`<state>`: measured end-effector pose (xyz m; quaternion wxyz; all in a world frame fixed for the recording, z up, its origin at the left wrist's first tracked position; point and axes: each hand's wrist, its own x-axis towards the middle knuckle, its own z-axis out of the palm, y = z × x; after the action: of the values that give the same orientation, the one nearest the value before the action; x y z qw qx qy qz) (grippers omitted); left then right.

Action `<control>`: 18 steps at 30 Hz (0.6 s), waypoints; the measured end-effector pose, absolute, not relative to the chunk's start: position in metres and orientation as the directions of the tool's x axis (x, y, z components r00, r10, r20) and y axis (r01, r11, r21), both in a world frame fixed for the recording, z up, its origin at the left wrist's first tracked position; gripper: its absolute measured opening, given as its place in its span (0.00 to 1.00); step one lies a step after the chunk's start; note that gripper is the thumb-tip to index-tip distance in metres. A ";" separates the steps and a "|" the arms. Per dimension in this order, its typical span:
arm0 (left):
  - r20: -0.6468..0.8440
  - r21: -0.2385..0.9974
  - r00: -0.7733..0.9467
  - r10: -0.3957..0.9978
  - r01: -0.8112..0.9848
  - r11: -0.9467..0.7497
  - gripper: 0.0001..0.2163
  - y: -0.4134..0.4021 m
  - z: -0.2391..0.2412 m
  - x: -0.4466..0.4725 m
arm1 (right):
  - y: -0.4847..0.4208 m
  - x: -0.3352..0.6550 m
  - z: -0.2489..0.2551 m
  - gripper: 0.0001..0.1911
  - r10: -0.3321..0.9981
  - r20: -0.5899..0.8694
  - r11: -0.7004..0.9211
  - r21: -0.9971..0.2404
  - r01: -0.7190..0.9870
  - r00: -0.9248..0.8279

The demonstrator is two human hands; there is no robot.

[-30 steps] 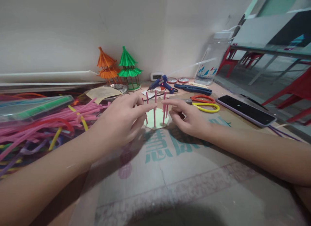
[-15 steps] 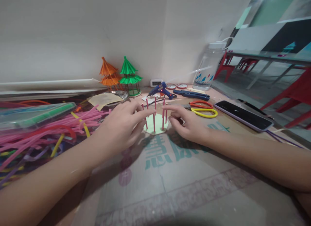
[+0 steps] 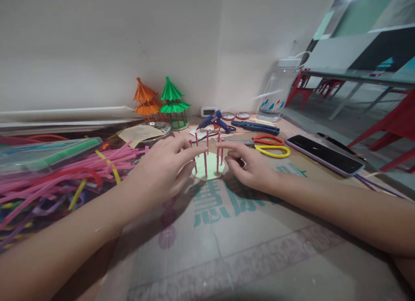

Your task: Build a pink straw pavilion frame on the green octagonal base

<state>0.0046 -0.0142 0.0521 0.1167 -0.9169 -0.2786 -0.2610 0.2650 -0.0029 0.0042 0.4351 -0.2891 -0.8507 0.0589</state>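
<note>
A pale green many-sided base [image 3: 212,166] lies on the cardboard, with several thin pink sticks [image 3: 205,163] standing upright around its edge. From the left, my left hand [image 3: 165,167] reaches over it, index finger stretched out to the top of a front stick and thumb lower down. My right hand [image 3: 249,166] is at the other side, its index finger extended to the sticks there and its other fingers curled. Both index fingertips seem to touch sticks; neither hand visibly grasps one. Behind stand an orange tiered pavilion model [image 3: 145,98] and a green one [image 3: 173,100].
Pink fuzzy strips [image 3: 106,163] and a plastic case [image 3: 52,153] crowd the left. Behind the base lie a blue glue gun [image 3: 215,121], a blue utility knife [image 3: 256,127] and red-and-yellow-handled pliers [image 3: 272,150]. A phone [image 3: 324,154] and a water bottle [image 3: 275,91] stand right.
Both hands hold nearly the same pose over the sticks. The view has shifted very slightly; nothing is visibly taken or released.
</note>
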 end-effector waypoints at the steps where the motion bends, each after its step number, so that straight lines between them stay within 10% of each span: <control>1: 0.544 -0.068 0.708 0.450 0.572 -0.818 0.19 -0.014 0.052 0.004 | -0.003 0.265 0.004 0.23 0.542 0.707 0.826 -0.350 0.441 -0.453; 18: 0.580 -0.114 0.684 0.443 0.606 -0.787 0.16 -0.018 0.057 0.005 | -0.006 0.264 0.007 0.23 0.590 0.670 0.800 -0.411 0.438 -0.450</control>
<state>0.0052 -0.0180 0.0567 0.1499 -0.9053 -0.2897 -0.2722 0.2644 -0.0059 0.0074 0.4278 -0.3036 -0.8467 0.0891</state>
